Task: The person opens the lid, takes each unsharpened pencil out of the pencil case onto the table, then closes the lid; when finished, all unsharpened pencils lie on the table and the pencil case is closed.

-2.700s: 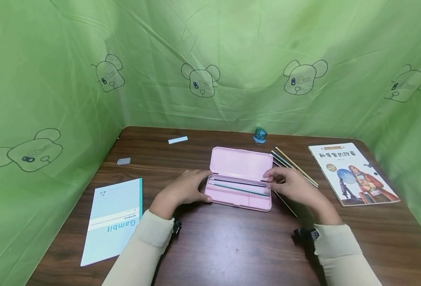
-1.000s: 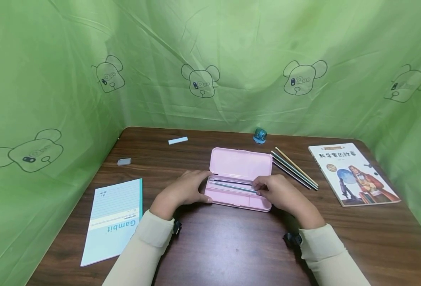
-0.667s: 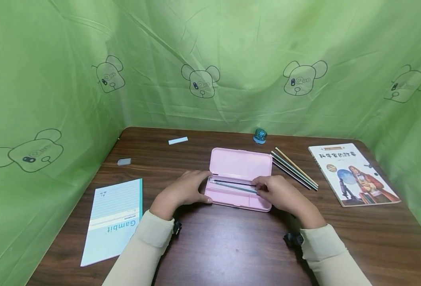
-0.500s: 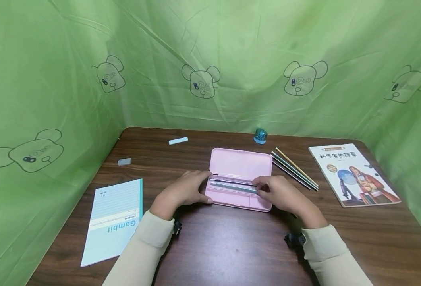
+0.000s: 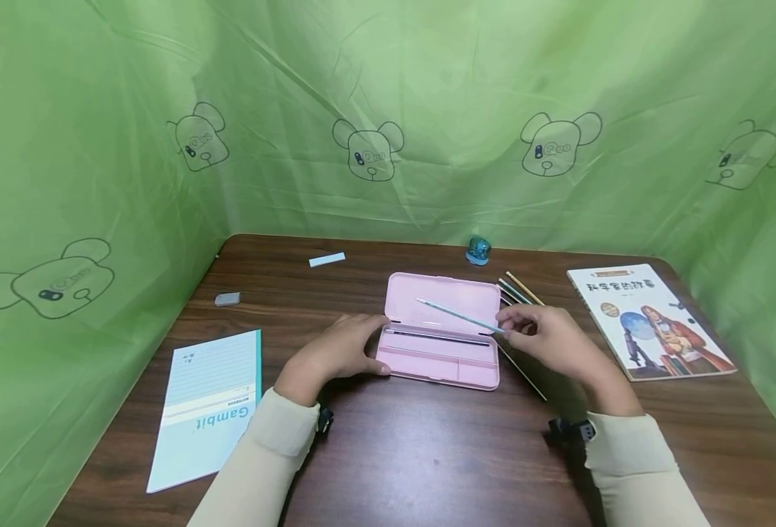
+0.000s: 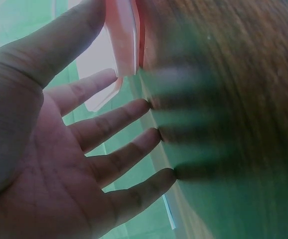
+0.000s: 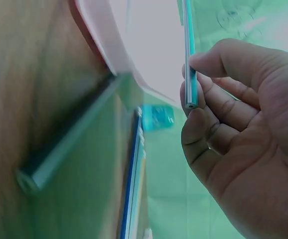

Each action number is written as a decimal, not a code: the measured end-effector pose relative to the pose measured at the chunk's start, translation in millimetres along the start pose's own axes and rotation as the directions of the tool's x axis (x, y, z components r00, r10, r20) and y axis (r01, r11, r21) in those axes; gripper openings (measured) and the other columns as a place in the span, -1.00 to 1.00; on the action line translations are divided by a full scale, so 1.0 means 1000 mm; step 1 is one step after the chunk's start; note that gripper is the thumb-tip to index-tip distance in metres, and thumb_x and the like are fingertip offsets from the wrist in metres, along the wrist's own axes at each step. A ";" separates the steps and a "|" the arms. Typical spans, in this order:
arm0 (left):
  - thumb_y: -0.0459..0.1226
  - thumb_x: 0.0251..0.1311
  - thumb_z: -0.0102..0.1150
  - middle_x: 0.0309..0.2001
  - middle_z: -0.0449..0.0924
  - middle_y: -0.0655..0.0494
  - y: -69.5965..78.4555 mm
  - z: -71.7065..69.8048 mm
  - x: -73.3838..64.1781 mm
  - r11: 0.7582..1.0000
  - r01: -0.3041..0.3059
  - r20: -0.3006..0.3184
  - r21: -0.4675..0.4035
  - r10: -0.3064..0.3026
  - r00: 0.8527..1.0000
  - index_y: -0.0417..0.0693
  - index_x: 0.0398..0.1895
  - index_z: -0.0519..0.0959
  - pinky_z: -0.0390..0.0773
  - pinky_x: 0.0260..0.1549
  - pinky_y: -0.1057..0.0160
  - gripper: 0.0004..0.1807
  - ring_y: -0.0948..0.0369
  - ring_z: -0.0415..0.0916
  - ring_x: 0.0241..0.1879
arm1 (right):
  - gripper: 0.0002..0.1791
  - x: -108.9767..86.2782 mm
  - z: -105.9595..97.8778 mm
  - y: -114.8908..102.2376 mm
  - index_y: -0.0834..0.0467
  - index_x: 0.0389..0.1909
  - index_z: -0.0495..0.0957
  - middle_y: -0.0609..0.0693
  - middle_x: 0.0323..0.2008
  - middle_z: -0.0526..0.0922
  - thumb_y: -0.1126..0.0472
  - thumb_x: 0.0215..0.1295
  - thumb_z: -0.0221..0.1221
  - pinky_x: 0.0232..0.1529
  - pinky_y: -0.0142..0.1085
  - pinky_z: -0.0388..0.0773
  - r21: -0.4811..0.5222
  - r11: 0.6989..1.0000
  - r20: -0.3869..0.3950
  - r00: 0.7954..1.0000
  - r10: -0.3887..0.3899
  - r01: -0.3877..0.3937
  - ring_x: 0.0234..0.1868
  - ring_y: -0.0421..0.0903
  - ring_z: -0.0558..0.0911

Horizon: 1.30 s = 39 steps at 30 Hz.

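Observation:
A pink pencil case lies open on the table, lid leaning back, with one dark pencil in its rear compartment. My left hand rests at the case's left end, thumb near the front corner and index finger at the hinge side. In the left wrist view its fingers are straight and spread. My right hand pinches a teal pencil by one end between thumb and fingertips. That pencil is raised across the lid in the head view, and its flat cut end shows in the right wrist view.
Several pencils lie right of the case, partly behind my right hand; another dark pencil lies nearer. A blue sharpener stands at the back. Around are a book, a notebook, an eraser and a white strip.
My right hand has lifted the teal pencil out of the case and moved right and away from me. The left hand stays in place.

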<state>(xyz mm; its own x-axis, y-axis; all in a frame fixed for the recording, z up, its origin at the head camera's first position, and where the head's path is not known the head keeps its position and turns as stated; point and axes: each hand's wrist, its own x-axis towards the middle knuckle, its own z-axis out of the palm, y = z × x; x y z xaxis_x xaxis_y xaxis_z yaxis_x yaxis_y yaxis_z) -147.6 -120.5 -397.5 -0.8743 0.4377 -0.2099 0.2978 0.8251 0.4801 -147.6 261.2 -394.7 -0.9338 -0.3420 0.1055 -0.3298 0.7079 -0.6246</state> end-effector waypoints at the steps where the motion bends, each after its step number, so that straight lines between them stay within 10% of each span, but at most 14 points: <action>1: -0.01 0.25 0.68 0.59 0.52 -0.12 0.000 0.000 0.000 1.000 0.000 0.000 0.000 0.000 1.000 -0.02 0.65 0.45 0.29 0.71 -0.17 -0.05 -0.14 0.36 0.65 | -0.77 -0.001 -0.004 0.002 0.18 0.09 0.81 -0.07 -0.20 0.83 0.35 0.47 0.38 -0.11 -0.43 0.66 0.003 1.000 -0.011 1.000 0.010 -0.010 -0.17 -0.28 0.69; 13: -0.01 0.25 0.68 0.59 0.52 -0.11 0.000 0.001 -0.001 1.000 0.002 -0.001 -0.003 -0.002 1.000 -0.01 0.66 0.44 0.27 0.71 -0.18 -0.05 -0.14 0.36 0.66 | -0.81 -0.023 -0.047 0.045 0.18 0.07 0.81 0.14 -0.10 0.88 0.25 0.56 0.34 -0.23 -0.51 0.56 -0.056 0.988 -0.155 0.979 0.134 -0.145 -0.22 -0.48 0.62; 39: -0.02 0.26 0.67 0.59 0.52 -0.12 0.000 0.000 -0.002 1.000 -0.006 -0.001 -0.002 0.006 1.000 -0.02 0.65 0.44 0.27 0.71 -0.19 -0.06 -0.15 0.36 0.65 | -0.82 -0.024 -0.037 0.093 0.31 -0.04 0.80 0.31 -0.09 0.83 0.30 0.50 0.32 -0.11 -0.06 0.54 -0.166 0.952 -0.151 0.961 0.233 -0.257 -0.08 0.13 0.68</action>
<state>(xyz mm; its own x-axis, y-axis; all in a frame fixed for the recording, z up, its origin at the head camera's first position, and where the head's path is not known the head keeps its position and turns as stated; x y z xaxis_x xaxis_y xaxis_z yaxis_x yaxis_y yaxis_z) -146.2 -121.2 -396.9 -0.8730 0.4419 -0.2065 0.3021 0.8221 0.4826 -160.4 357.9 -427.0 -0.9949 -0.0701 0.0725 -0.0969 0.8644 -0.4934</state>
